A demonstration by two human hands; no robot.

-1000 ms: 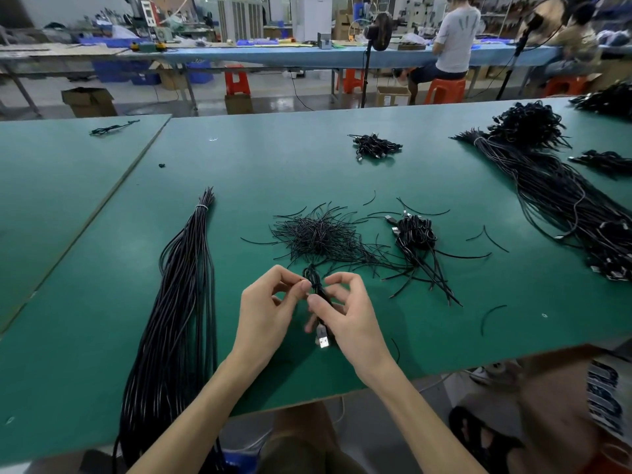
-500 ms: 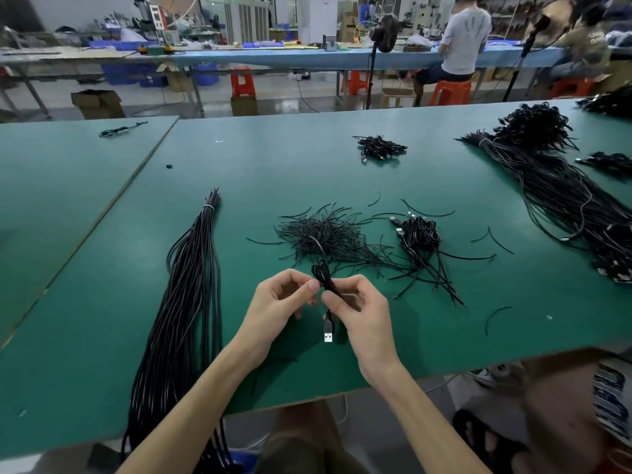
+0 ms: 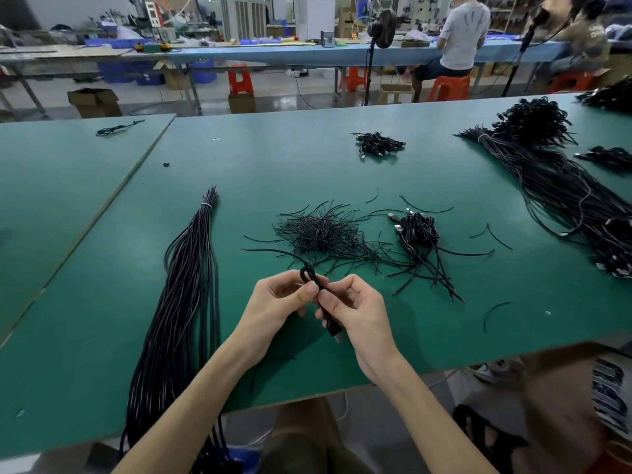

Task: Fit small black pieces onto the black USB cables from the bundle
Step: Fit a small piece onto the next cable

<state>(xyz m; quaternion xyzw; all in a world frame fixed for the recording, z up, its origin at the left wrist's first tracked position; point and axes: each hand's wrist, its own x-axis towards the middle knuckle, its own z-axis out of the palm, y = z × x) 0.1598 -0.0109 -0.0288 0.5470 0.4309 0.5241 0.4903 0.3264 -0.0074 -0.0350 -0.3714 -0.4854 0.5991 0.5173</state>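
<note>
Both hands meet over the front middle of the green table [image 3: 342,172]. My left hand [image 3: 278,302] and my right hand [image 3: 355,307] pinch a folded black USB cable [image 3: 309,273] between thumbs and forefingers. Its small loop sticks up above the fingertips, and its plug end [image 3: 333,328] hangs below my right palm. A thin black tie trails left from the loop. A pile of thin black ties [image 3: 319,232] lies just beyond the hands. A long bundle of black cables [image 3: 186,285] runs along the left and over the table's front edge.
A small heap of tied cables [image 3: 419,232] lies right of the pile, another [image 3: 378,145] farther back. A big cable bundle [image 3: 564,196] crosses the right side. Loose ties are scattered at the right. People sit at benches behind.
The hands have kept working the folded cable between the fingertips. The loop now stands higher above the thumbs, and the plug has swung in under my right palm.
</note>
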